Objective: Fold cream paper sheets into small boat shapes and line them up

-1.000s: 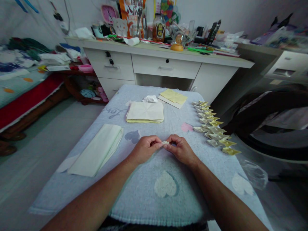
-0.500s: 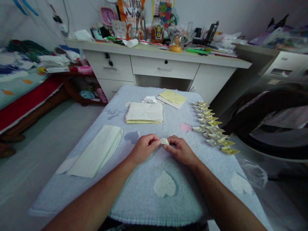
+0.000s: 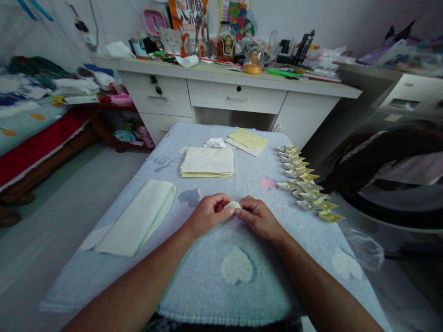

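Observation:
Between my fingertips is a small piece of folded paper [image 3: 233, 204], pale cream, held just above the cloth-covered table. My left hand [image 3: 210, 213] pinches its left side, thumb in front. On the other side my right hand [image 3: 258, 216] grips it between thumb and fingers. Both hands hide much of its shape. Folded paper boats [image 3: 308, 186], white and yellow, stand in a slanting row to the right. Beyond my hands lies a stack of creased paper sheets [image 3: 207, 160], with a yellow sheet [image 3: 247, 138] on a white one behind it.
A long folded bundle of paper [image 3: 138, 219] lies on the table's left. A crumpled white tissue [image 3: 214, 143] sits behind the stack. A cluttered white desk [image 3: 238, 94] borders the far side, a washing machine [image 3: 408, 99] the right, and a bed [image 3: 31, 131] the left.
My hands have drawn closer together around the folded paper, and my left thumb has slid right across its front. Less of the paper shows now.

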### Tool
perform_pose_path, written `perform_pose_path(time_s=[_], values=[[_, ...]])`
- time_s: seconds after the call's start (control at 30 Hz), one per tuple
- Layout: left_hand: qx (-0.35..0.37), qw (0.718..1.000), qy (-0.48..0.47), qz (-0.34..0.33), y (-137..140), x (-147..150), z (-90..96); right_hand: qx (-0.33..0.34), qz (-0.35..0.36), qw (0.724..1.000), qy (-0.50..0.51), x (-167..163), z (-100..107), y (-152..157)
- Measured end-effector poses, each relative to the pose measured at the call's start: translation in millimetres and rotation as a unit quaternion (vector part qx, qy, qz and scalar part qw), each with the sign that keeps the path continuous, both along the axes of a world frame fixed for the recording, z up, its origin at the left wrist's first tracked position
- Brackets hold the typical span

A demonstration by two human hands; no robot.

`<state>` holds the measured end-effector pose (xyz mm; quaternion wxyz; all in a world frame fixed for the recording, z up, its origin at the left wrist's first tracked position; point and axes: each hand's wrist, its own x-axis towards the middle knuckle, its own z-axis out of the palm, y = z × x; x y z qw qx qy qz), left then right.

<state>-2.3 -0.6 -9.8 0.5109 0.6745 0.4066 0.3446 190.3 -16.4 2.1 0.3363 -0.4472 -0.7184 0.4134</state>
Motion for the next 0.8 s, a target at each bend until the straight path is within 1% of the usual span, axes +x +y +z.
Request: perform_pose_path(time_s=[0.13, 0.3, 0.47, 0.67, 0.8], values=[[-0.007, 1.0, 0.014, 0.008, 0.1, 1.0, -1.6, 0.01, 0.015, 1.0, -0.009, -3.1, 0.6, 0.1], [-0.034, 0.999, -0.021, 0.01, 1.1, 2.1, -1.4, 0.014, 0.024, 1.0, -0.012, -1.1, 2.2, 0.8], [-0.047, 0.997, -0.049, 0.027, 3.1, 1.3, -1.9, 0.021, 0.042, 0.999, 0.004, 2.3, 3.9, 0.4], [-0.039, 0.998, -0.044, 0.036, 2.6, 2.1, -1.6, 0.016, 0.009, 1.0, -0.024, -2.3, 3.9, -1.0], [-0.036, 0.998, -0.046, 0.036, 1.2, 3.4, -2.7, 0.009, 0.005, 1.0, -0.021, -3.3, 1.7, -1.1]])
